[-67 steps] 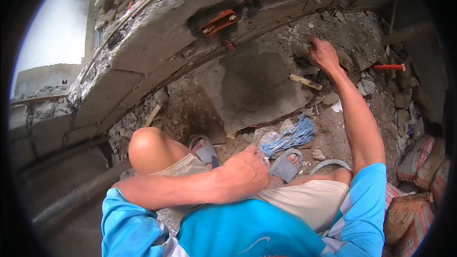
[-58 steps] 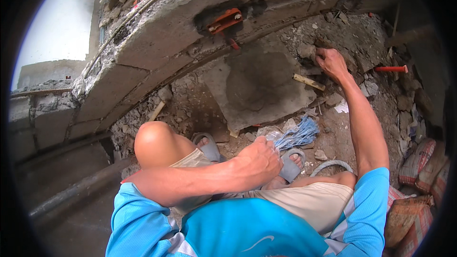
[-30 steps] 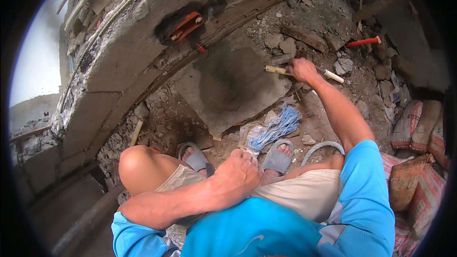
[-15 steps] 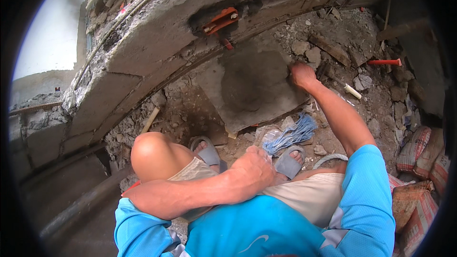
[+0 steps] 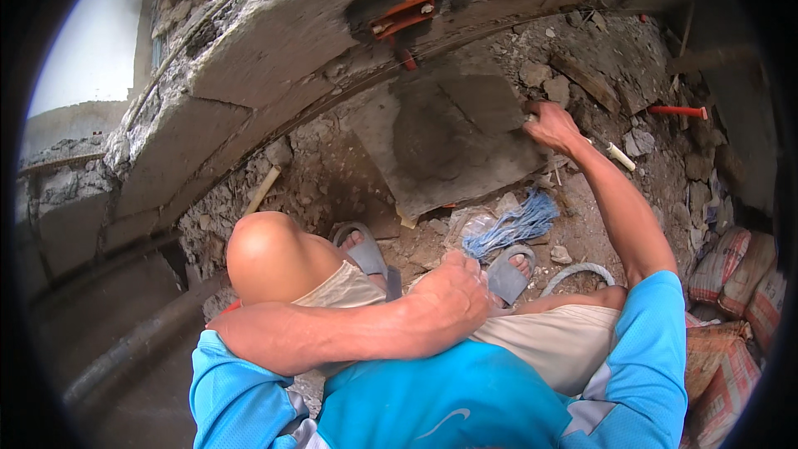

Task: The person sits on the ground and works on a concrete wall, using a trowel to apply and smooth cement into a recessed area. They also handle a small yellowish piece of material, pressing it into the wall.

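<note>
A grey board (image 5: 391, 170) lies on the rubble before me, a dark wet patch (image 5: 428, 143) spread over its middle. Against its far right edge, my right hand (image 5: 553, 126) is closed around something with a pale end; its kind is hidden. Left of that hand, a dark straight-edged flat shape (image 5: 486, 104) shows on the board; I cannot tell whether it is a blade or wet mix. My left hand (image 5: 455, 293) is held curled above my lap, its contents hidden. Near it lies a bundle of blue strands (image 5: 513, 224).
Beyond the board runs a concrete wall (image 5: 283, 58) with an orange fitting (image 5: 403, 15) set in dark material and an orange pipe stub (image 5: 407, 58) below. Rightward are an orange pipe (image 5: 677, 111), a pale tube (image 5: 621, 156), a rope loop (image 5: 573, 274) and sacks (image 5: 719, 262).
My right hand has shifted slightly right along the board's edge, and the straight-edged shape beside it shows more distinctly. My left hand stays curled. The whole view has moved a little.
</note>
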`<state>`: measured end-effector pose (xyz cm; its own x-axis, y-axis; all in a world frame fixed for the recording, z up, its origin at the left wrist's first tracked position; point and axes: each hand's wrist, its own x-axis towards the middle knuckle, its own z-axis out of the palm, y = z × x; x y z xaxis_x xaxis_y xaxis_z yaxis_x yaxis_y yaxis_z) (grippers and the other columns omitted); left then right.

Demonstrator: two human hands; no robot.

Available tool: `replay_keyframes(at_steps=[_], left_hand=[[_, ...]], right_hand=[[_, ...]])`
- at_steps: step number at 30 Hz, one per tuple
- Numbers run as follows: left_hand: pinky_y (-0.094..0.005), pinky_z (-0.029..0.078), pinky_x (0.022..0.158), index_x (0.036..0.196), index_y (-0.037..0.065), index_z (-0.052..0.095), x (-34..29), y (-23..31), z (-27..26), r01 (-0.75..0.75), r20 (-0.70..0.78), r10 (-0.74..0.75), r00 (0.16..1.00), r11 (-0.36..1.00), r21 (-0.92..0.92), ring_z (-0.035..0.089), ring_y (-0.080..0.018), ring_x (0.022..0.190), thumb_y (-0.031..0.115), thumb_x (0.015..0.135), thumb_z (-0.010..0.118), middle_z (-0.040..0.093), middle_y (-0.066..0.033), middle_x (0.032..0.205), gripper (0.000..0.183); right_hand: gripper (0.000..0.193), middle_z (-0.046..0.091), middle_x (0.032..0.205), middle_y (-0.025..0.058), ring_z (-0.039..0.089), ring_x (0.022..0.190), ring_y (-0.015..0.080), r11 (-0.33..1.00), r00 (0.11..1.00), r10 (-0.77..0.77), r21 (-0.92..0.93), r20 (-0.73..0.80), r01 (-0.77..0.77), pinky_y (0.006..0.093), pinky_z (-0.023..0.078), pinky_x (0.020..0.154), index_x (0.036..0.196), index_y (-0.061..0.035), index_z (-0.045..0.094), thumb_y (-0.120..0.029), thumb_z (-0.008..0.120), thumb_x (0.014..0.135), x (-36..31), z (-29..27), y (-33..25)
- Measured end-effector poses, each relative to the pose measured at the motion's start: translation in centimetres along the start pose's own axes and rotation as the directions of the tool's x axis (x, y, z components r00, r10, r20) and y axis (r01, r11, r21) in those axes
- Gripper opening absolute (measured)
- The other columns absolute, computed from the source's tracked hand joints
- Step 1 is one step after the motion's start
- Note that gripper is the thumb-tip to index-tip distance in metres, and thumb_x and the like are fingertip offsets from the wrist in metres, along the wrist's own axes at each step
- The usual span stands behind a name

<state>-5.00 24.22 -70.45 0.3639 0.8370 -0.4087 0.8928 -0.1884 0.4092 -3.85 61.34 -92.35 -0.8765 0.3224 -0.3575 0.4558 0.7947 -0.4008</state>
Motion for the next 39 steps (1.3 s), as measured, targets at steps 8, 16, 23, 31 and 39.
replay_keyframes(at_steps=[8,16,23,31,39], left_hand=[[-0.0391,0.046,0.083,0.115,0.004,0.076,-0.7,0.7,-0.1,0.003,0.011,-0.004,1.000,0.999,0.034,0.066,-0.0249,0.105,0.020,0.099,0.065,0.073,-0.0086,0.105,0.025],[-0.0390,0.046,0.082,0.109,0.003,0.077,-0.9,0.7,0.2,-0.039,-0.008,0.039,0.999,0.999,-0.016,0.066,-0.0254,0.104,0.019,0.097,0.066,0.072,-0.0097,0.102,0.023],[-0.0394,0.044,0.080,0.108,0.005,0.077,-0.3,-0.5,-0.4,-0.017,-0.021,0.018,1.000,1.000,0.020,0.065,-0.0247,0.100,0.020,0.097,0.066,0.070,-0.0081,0.099,0.022],[-0.0391,0.044,0.080,0.112,0.004,0.076,0.2,-0.4,-1.4,0.034,-0.005,-0.034,0.999,0.999,0.040,0.065,-0.0240,0.100,0.019,0.098,0.065,0.070,-0.0067,0.099,0.024],[-0.0398,0.045,0.082,0.113,0.003,0.075,-2.3,-1.4,0.7,0.126,-0.065,-0.133,0.989,0.987,-0.104,0.066,-0.0250,0.098,0.018,0.098,0.064,0.071,-0.0095,0.102,0.024]], right_hand=[[0.051,0.075,0.112,0.0320,0.071,0.111,0.0505,0.996,0.996,-0.057,-0.070,0.067,0.062,0.0549,0.056,0.098,0.122,0.0015,0.077,-0.029,0.069,0.083,-2.0,-3.0,1.9],[0.046,0.075,0.101,0.0289,0.071,0.099,0.0503,0.992,0.986,-0.126,0.013,0.111,0.126,0.0550,0.056,0.088,0.114,0.0033,0.076,-0.030,0.071,0.083,-6.2,-2.4,4.6],[0.034,0.074,0.101,0.0277,0.071,0.097,0.0503,0.976,0.975,-0.217,-0.039,-0.038,0.216,0.0555,0.056,0.088,0.114,0.0006,0.076,-0.025,0.071,0.093,-7.6,-3.0,7.4],[0.039,0.076,0.108,0.0268,0.072,0.103,0.0490,0.936,0.958,-0.277,-0.245,-0.074,0.252,0.0582,0.058,0.093,0.127,-0.0036,0.075,-0.029,0.069,0.098,6.1,-4.2,3.5],[0.021,0.073,0.101,0.0184,0.073,0.095,0.0433,0.788,0.864,-0.495,-0.372,0.090,0.491,0.0555,0.060,0.079,0.108,-0.0054,0.069,-0.024,0.070,0.098,4.9,-0.5,-2.1]])
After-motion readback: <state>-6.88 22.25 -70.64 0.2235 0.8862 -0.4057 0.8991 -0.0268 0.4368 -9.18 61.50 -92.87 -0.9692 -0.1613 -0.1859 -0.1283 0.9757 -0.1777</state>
